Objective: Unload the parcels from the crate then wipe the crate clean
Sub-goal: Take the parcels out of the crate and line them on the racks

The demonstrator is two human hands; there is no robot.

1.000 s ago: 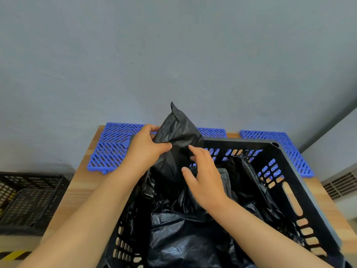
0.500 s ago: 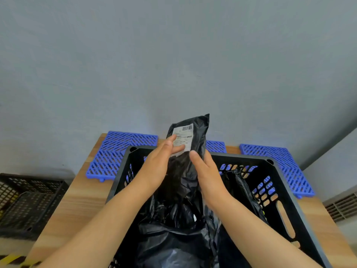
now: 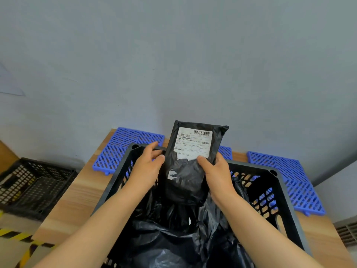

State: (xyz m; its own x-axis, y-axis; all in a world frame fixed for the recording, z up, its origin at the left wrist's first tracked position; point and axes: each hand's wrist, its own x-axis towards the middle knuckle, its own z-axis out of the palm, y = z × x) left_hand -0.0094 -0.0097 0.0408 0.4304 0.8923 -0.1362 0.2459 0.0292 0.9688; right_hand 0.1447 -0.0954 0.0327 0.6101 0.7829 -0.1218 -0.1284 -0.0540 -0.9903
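Item: one black parcel (image 3: 193, 167), label towards me, held upright over the crate (image 3: 282, 192) – my left hand (image 3: 146, 168) and right hand (image 3: 219, 172) gripping its side edges, thumbs in front – lifted clear, I judge, of the remaining parcels (image 3: 173, 240) for the table (image 3: 77, 192).

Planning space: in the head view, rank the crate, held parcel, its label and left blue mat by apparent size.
1. crate
2. parcel and left mat, roughly alike, the mat farther and partly hidden
3. label, smallest
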